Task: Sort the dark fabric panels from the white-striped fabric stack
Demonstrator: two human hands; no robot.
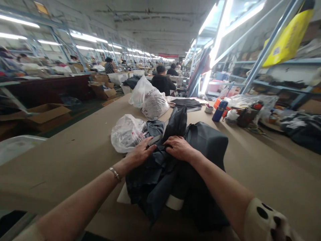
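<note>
A heap of dark, smooth fabric pieces [163, 174] lies on the table in front of me, with a few pale edges showing. My left hand [140, 154] rests on the heap's left side, thumb and fingers apart, near a light grey strip [155, 139]. On the other side my right hand [182, 148] has its fingers curled onto the dark fabric, just below an upright folded piece [177, 124]. Part of what lies under those fingertips is hidden. To the right spreads a larger dark panel [208, 140]. A crumpled clear plastic bag [127, 133] sits beyond my left hand.
The brown tabletop [75, 160] runs away from me. Farther back stand a stuffed white plastic bag [150, 98], flat dark pieces [187, 103], a small cup [209, 108] and a blue bottle [220, 111]. Cardboard boxes [47, 117] are at left; a person [163, 83] sits ahead.
</note>
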